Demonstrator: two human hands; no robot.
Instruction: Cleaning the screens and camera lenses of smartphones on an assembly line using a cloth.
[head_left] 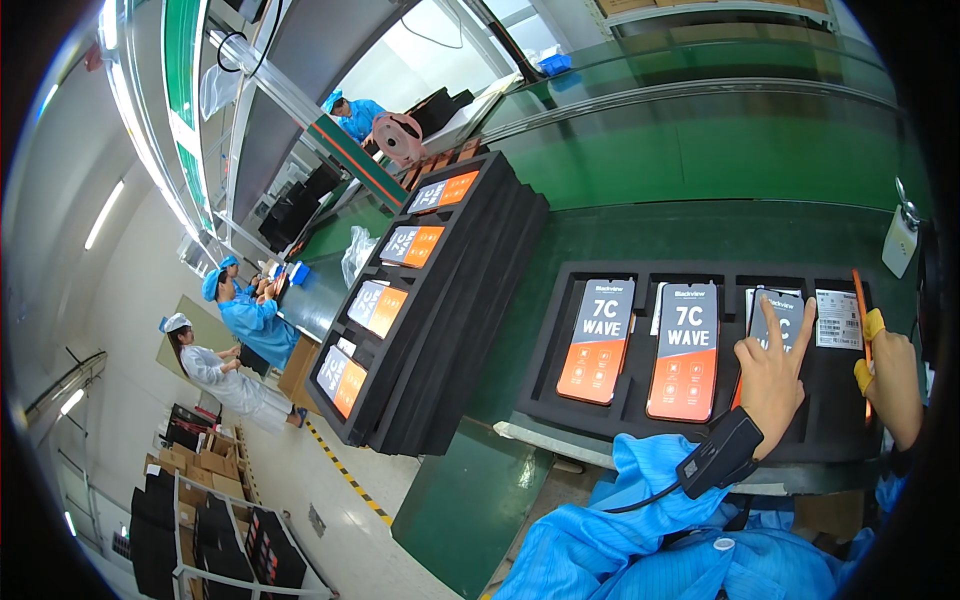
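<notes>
A black foam tray (560, 340) lies in front of me on the green bench, with phones in its slots. My left hand (772, 375), in a blue sleeve with a black wrist device (722, 452), rests two spread fingers on the third phone (785, 310). Two phones (598, 340) (686, 350) with grey-and-orange screen films lie to its left. My right hand (893, 380), with yellow finger cots, grips a thin orange stick (862, 315) at the tray's right end, beside a white label (838, 318).
A stack of black foam trays (440, 310) holding several more phones stands to the left. A green conveyor (700, 150) runs behind. A small white device (900, 240) sits at the right. Workers in blue coats stand at the far left; cardboard boxes lie on the floor below.
</notes>
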